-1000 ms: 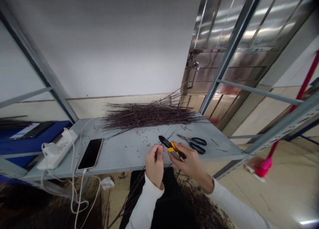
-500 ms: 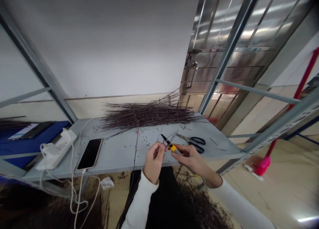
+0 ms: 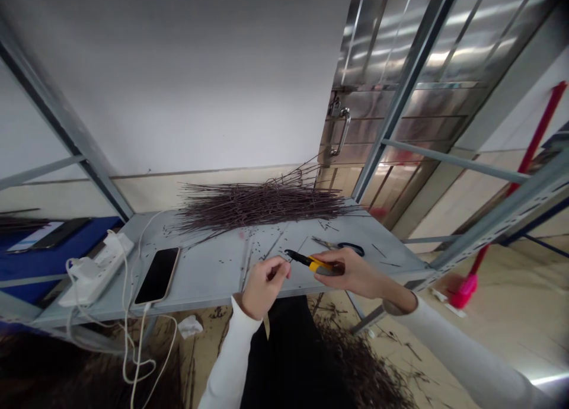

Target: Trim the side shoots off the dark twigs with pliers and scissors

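My right hand (image 3: 355, 272) is wrapped around cutting pliers (image 3: 313, 263) with yellow and grey handles and a black head. The head points left, close to the fingertips of my left hand (image 3: 265, 283). Those fingers are closed in a pinch; a thin dark twig (image 3: 274, 243) shows just above them, blurred, and its held end is hidden. Beyond both hands, a wide heap of dark twigs (image 3: 262, 204) lies along the back of the grey shelf (image 3: 200, 278). Scissors (image 3: 340, 245) with dark blue handles lie behind my right hand, which partly covers them.
A phone (image 3: 157, 275) on a white cable and a white power strip (image 3: 100, 272) lie at the shelf's left. Upright metal posts (image 3: 382, 136) frame the shelf. More twigs (image 3: 368, 367) are heaped below, right of my lap. Small clippings dot the shelf.
My left hand has moved left and slightly down, away from the pliers. My right hand has shifted right, turning the pliers flatter. A twig at the left hand has swung into blur.
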Available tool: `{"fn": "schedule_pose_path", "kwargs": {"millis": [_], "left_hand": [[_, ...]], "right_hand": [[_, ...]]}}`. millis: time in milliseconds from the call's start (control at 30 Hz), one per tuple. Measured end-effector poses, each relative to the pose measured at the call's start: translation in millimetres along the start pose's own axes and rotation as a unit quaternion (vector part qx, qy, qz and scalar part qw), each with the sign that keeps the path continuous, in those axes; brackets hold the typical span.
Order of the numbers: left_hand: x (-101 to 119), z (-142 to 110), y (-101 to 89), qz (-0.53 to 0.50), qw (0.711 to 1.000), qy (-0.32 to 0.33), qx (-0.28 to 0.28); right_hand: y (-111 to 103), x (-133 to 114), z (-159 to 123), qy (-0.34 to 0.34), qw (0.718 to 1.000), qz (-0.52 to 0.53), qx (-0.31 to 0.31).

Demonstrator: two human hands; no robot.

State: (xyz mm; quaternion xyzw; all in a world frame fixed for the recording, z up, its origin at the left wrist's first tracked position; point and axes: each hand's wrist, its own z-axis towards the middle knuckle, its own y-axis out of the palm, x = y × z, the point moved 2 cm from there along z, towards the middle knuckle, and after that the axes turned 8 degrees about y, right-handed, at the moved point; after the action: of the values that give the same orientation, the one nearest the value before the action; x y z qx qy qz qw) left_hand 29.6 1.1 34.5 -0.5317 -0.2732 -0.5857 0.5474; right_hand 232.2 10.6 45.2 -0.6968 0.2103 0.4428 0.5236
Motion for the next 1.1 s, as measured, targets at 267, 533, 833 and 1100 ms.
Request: {"fn": "schedule_pose_path", "kwargs": {"millis": [267,533,833,1100], "left_hand": [[-0.8,2.0,-0.1,-0.059,0.996,0.048,-0.037],[1.8,2.9,8.8,-0.124,0.99,0.065,-0.002],[0.5,3.2,12.3,-0.15,0.988,0.025,-0.018],[-3.6,6.1,13.0,-0.149,0.989,-0.023,-0.007]], "right_hand": [[0.5,2.7,-5.2,0.064,0.976,0.165,-0.125],[35.2,10.2,-8.7,0.114,0.85,0.472,-0.207],[32.9,10.5,-9.5,0.066,0.89,0.415,-0.174],[9.8,4.8,-4.5,-0.024,0.993,0.112,0.009]]}}
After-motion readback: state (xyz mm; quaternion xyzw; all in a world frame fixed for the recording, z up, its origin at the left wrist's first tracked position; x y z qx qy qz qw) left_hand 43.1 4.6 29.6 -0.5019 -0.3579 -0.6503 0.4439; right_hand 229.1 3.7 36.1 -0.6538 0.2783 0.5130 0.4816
